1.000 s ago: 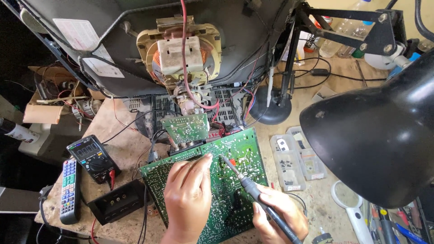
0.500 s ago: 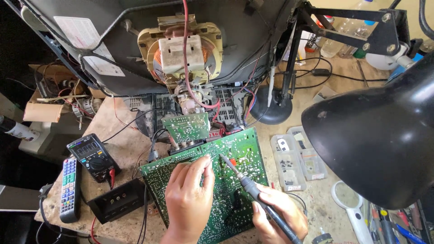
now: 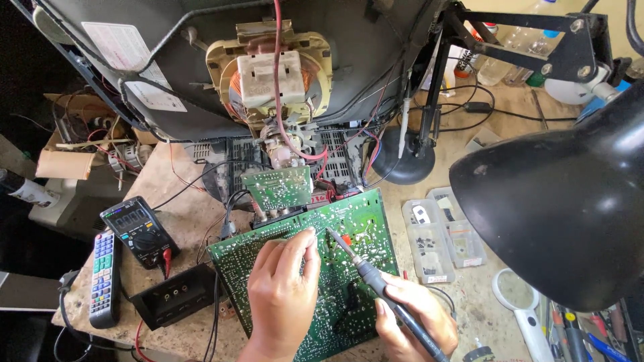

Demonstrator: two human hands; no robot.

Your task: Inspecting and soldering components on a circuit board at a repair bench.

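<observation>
A large green circuit board lies solder side up on the workbench, in front of an opened picture tube set. My left hand rests on the board with thumb and fingertips pinched together near its middle, apparently on a thin strand of solder wire that is hard to make out. My right hand grips a dark soldering iron like a pen. The iron's tip touches the board just right of my left fingertips. A smaller green board stands behind, wired to the tube's neck.
A black multimeter and a remote control lie at the left, beside a black socket panel. A clear parts box sits right of the board. A black desk lamp shade overhangs the right side; its round base stands behind.
Both hands stay on the board. The iron's tip and my left fingertips have shifted only slightly; the view has moved a little.
</observation>
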